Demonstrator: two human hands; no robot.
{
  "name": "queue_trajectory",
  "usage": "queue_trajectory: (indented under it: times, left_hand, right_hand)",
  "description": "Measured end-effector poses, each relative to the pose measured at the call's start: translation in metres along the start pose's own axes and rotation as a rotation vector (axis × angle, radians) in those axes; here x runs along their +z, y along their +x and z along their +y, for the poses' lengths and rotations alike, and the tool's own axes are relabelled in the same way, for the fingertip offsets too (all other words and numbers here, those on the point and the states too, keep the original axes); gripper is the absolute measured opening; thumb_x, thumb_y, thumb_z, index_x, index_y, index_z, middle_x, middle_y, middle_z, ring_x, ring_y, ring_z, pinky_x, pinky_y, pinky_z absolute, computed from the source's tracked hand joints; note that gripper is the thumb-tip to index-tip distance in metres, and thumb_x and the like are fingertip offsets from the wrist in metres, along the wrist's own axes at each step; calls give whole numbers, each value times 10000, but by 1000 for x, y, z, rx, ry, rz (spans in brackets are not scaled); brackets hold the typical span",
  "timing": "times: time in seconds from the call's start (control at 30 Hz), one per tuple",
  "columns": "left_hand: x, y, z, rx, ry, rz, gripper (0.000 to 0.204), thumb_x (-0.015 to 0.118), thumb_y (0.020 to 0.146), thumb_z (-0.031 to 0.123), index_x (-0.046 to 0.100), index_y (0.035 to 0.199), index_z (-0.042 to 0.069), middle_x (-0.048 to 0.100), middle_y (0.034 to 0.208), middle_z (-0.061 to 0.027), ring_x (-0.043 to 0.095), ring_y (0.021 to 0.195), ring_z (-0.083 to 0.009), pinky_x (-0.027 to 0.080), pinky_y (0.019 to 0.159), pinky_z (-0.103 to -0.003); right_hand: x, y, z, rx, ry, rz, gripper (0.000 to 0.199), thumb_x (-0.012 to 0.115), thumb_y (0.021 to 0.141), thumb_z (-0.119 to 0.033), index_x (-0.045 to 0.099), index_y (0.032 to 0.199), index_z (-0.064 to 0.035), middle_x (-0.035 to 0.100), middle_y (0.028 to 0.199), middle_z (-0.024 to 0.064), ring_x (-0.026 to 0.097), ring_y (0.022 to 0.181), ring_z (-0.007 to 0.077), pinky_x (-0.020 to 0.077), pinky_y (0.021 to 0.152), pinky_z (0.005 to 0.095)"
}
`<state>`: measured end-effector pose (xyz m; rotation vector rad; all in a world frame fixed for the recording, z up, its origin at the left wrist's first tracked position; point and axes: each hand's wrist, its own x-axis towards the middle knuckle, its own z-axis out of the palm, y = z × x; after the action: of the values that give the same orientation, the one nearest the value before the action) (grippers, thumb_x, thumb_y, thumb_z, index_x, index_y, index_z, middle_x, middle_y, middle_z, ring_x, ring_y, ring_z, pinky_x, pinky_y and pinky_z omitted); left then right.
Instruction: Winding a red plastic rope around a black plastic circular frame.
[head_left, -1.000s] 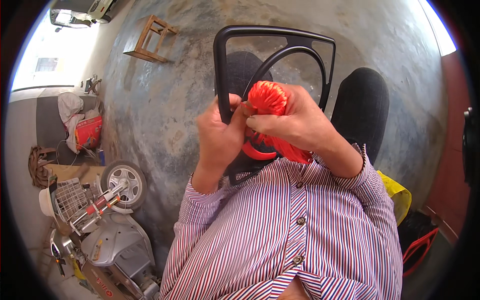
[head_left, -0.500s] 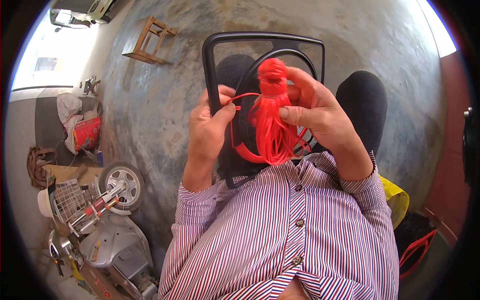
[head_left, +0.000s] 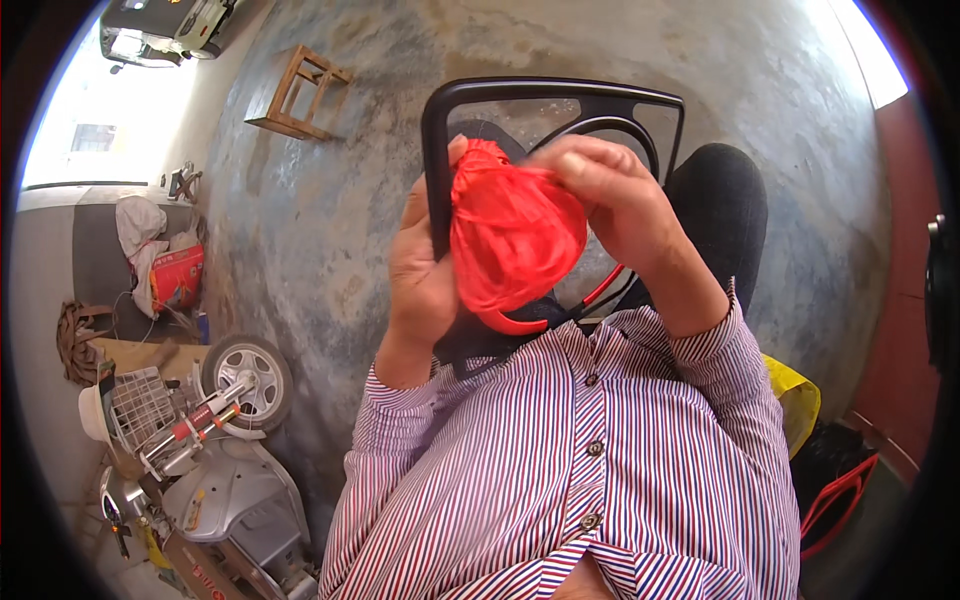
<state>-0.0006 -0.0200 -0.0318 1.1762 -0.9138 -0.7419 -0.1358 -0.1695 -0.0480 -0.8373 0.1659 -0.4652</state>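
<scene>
A black frame with an inner ring stands across my lap; red cord covers the lower part of the ring. In front of its left bar hangs a loose bundle of red cord, bunched tight at its upper left end. My left hand is at that bar, partly behind it, with a fingertip showing beside the bunched end. The bundle hides its thumb, but the hand appears closed on the cord. My right hand has its thumb and fingers pinched at the bundle's upper right edge, slightly blurred.
A silver scooter with a wire basket is at the left. A wooden stool lies farther off on the concrete floor. Sacks rest by the left wall. A yellow bag sits at my right, near a red frame.
The red bundle has swung left and tilted, spreading wider in front of the left bar. My right hand has shifted from its middle to its upper right edge. The frame has moved slightly right.
</scene>
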Motion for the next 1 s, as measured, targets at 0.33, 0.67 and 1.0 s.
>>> queue_trajectory:
  times: [0.33, 0.67, 1.0]
  left_hand:
    - [3, -3, 0, 67, -64, -132, 387, 608, 886, -20, 613, 1272, -26, 352, 1552, -88, 447, 1355, -242, 374, 1114, -357]
    - [-14, -12, 9, 21, 193, -36, 105, 595, 832, -3, 670, 904, -19, 336, 1549, -130, 494, 1238, -184, 427, 943, -273]
    - [-18, -12, 5, -309, -35, 86, 139, 568, 912, 66, 618, 1010, -20, 688, 837, -114, 635, 663, -128, 544, 643, -277]
  right_hand:
    - [2, 10, 33, 341, 751, -125, 262, 646, 950, -242, 631, 1087, -20, 699, 1008, 78, 679, 911, 134, 552, 843, 291]
    - [-51, 9, 47, 131, 301, 487, 223, 607, 876, -228, 647, 1031, -73, 685, 928, 44, 647, 824, 151, 495, 701, 290]
    - [-24, -38, -14, -345, 383, -173, 410, 446, 934, -415, 490, 980, -10, 639, 915, 189, 623, 835, 309, 498, 801, 455]
